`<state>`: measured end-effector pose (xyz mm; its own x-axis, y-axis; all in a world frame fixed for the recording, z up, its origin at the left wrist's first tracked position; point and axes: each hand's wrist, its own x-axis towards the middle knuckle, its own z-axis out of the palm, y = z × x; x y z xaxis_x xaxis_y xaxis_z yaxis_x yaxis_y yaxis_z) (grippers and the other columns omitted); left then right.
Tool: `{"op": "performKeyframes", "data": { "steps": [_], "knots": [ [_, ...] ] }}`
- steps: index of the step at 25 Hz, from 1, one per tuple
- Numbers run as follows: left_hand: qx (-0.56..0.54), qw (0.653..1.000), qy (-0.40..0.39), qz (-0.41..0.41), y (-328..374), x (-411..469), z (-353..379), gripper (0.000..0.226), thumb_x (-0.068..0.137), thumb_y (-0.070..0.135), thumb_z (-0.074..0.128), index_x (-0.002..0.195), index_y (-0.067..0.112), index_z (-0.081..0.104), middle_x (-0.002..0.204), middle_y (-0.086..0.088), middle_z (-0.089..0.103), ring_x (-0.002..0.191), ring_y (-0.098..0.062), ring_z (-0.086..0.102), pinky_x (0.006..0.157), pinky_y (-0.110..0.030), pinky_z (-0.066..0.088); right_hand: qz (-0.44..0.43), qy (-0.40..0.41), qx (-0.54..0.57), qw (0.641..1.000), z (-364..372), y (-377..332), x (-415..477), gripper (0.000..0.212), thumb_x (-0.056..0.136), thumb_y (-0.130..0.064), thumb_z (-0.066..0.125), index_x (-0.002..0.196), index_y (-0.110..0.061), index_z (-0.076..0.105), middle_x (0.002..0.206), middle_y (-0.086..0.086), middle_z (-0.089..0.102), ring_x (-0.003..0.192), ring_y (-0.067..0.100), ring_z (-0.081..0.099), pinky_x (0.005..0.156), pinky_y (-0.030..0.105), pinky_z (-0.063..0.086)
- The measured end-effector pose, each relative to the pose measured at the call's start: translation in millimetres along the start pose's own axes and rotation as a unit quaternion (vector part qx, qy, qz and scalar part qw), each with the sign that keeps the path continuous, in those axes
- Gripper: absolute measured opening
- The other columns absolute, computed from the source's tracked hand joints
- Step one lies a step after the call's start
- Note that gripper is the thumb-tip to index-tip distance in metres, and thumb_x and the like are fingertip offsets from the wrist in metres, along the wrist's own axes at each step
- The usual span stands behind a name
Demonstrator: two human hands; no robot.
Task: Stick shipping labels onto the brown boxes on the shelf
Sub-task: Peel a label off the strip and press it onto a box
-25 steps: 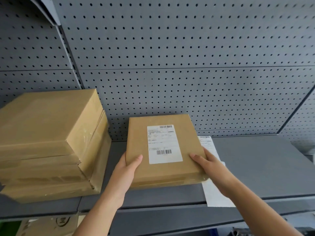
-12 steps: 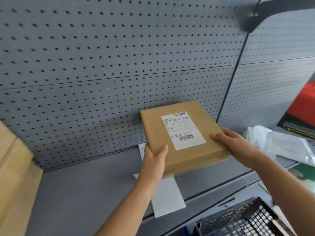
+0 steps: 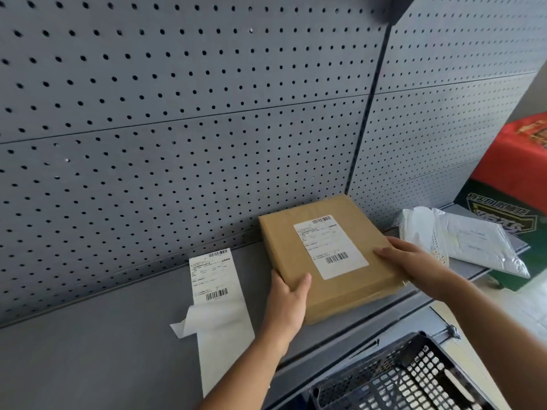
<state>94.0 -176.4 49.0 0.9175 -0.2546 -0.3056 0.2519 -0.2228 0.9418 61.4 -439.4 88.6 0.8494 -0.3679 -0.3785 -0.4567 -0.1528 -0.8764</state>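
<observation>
A flat brown box (image 3: 296, 250) lies on the grey shelf (image 3: 103, 344), right of centre, against the pegboard. A white shipping label (image 3: 330, 247) with barcodes is stuck on its top. My left hand (image 3: 288, 300) grips the box's near left corner, thumb on top. My right hand (image 3: 414, 258) holds its right edge, fingers flat on the top. A strip of label sheets (image 3: 217, 294) lies on the shelf left of the box, one printed label at its far end and a peeled backing curl at its left side.
A grey pegboard (image 3: 177, 128) backs the shelf. White plastic mailers (image 3: 461, 241) lie on the shelf to the right. A red and green carton (image 3: 509, 184) stands beyond them. A black mesh basket (image 3: 408, 377) sits below the shelf's front edge.
Both hands carried the labelled box rightward from beside the stack of brown boxes and lowered it onto the shelf. The view swung right; the stack is out of sight.
</observation>
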Motion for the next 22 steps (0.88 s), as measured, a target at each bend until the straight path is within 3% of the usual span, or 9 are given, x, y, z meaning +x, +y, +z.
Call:
{"op": "performKeyframes", "data": {
  "steps": [5, 9, 14, 18, 22],
  "knots": [
    [0.027, 1.000, 0.005, -0.001, -4, 4, 0, 0.068, 0.096, 0.049, 0.059, 0.154, 0.024, 0.033, 0.137, 0.007, 0.061, 0.118, -0.011, 0.061, 0.094, -0.023, 0.046, -0.004, -0.002, -0.046, 0.999, -3, 7, 5, 0.033, 0.096, -0.035, 0.062, 0.129, -0.032, 0.055, 0.116, -0.004, 0.065, 0.104, 0.020, 0.064, 0.082, 0.027, 0.048],
    [0.136, 0.986, 0.070, 0.062, 14, -1, -30, 0.078, 0.099, 0.055, 0.048, 0.161, 0.019, 0.017, 0.165, 0.001, 0.030, 0.150, -0.017, 0.031, 0.119, -0.032, 0.026, -0.087, 0.095, -0.171, 0.977, 1, -16, 6, 0.047, 0.098, -0.040, 0.059, 0.143, -0.026, 0.052, 0.141, 0.001, 0.055, 0.129, 0.025, 0.052, 0.105, 0.040, 0.040],
    [0.322, 0.901, 0.215, 0.193, 56, -19, -113, 0.056, 0.102, 0.050, 0.044, 0.150, 0.020, 0.040, 0.156, 0.005, 0.044, 0.143, -0.014, 0.039, 0.109, -0.035, 0.038, -0.234, 0.104, -0.323, 0.911, 60, -76, -15, 0.050, 0.097, -0.044, 0.058, 0.143, -0.026, 0.052, 0.149, 0.002, 0.048, 0.132, 0.026, 0.050, 0.108, 0.047, 0.041],
    [0.405, 0.838, 0.290, 0.222, 87, -58, -194, 0.052, 0.103, 0.053, 0.039, 0.145, 0.022, 0.046, 0.148, 0.008, 0.052, 0.136, -0.011, 0.046, 0.101, -0.034, 0.043, -0.314, 0.072, -0.358, 0.876, 130, -123, -38, 0.049, 0.097, -0.045, 0.055, 0.143, -0.029, 0.051, 0.150, -0.001, 0.048, 0.125, 0.024, 0.056, 0.104, 0.042, 0.044],
    [0.428, 0.796, 0.370, 0.217, 104, -111, -282, 0.047, 0.103, 0.051, 0.040, 0.138, 0.022, 0.051, 0.142, 0.008, 0.057, 0.130, -0.014, 0.051, 0.092, -0.037, 0.047, -0.385, 0.022, -0.348, 0.854, 213, -167, -69, 0.045, 0.098, -0.045, 0.053, 0.140, -0.029, 0.052, 0.147, -0.003, 0.050, 0.127, 0.023, 0.054, 0.104, 0.042, 0.043]
  ]
}}
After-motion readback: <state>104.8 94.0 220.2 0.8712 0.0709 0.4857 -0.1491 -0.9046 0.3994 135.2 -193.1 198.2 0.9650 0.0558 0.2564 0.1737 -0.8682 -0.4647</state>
